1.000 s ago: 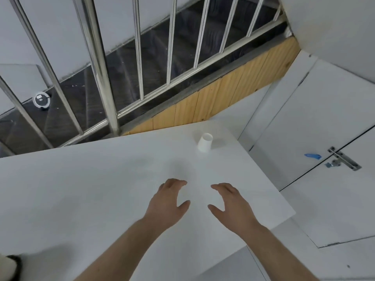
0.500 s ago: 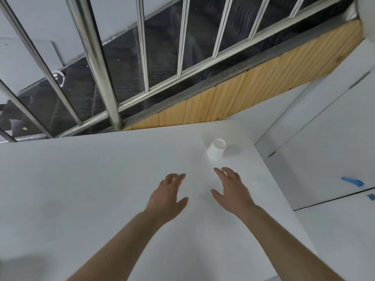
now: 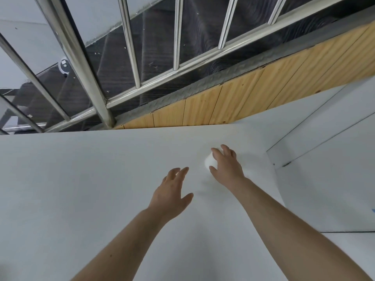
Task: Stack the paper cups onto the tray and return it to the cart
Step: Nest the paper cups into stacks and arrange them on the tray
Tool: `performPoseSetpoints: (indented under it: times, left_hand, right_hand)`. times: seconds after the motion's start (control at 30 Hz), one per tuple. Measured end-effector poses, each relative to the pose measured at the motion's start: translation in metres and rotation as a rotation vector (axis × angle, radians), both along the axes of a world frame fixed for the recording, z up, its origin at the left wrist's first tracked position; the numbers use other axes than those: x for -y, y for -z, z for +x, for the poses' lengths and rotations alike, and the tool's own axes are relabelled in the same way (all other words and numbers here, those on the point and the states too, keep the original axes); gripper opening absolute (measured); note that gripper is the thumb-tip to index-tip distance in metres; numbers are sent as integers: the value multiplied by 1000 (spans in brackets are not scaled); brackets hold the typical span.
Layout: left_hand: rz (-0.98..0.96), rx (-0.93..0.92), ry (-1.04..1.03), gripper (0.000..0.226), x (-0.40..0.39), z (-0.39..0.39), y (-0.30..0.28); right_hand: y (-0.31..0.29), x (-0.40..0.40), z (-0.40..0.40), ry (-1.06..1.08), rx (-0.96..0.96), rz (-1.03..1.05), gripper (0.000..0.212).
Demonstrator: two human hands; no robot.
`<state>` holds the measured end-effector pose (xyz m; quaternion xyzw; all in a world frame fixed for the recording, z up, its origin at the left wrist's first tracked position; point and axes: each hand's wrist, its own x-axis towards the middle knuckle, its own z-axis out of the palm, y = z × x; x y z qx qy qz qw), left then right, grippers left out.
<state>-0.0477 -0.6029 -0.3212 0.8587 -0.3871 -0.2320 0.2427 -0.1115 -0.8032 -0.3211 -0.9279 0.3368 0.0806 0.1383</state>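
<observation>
A single white paper cup (image 3: 209,162) stands upside down on the white table (image 3: 81,179), near its far right corner. My right hand (image 3: 226,166) is on the cup, with the thumb on its near side and the fingers curled over its far side; the hand hides most of the cup. My left hand (image 3: 172,191) hovers over the table just left of it, fingers straight and spread, holding nothing. No tray or cart is in view.
A steel railing (image 3: 97,94) and a wooden panel (image 3: 233,102) run along the table's far edge, with dark stairs behind. White floor panels (image 3: 324,169) lie past the table's right edge.
Both hands moved forward across the table. My right hand reached the cup and closed its thumb and fingers around it. The view leaned closer to the table.
</observation>
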Motion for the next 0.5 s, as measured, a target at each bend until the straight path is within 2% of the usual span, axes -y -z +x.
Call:
performPoseSetpoints:
  times: [0.23, 0.33, 0.4, 0.5]
  left_hand:
    - [14, -2, 3, 76, 17, -1, 5]
    - [-1, -30, -13, 77, 20, -3, 5]
    - [-44, -83, -62, 79, 22, -3, 2]
    - [-138, -181, -154, 92, 25, 1, -5]
  right_hand:
    - [14, 12, 1, -20, 73, 36, 46]
    - [9, 13, -4, -8, 133, 95, 47]
    - [2, 11, -10, 13, 234, 195, 48]
    - [-16, 2, -20, 96, 406, 489, 44]
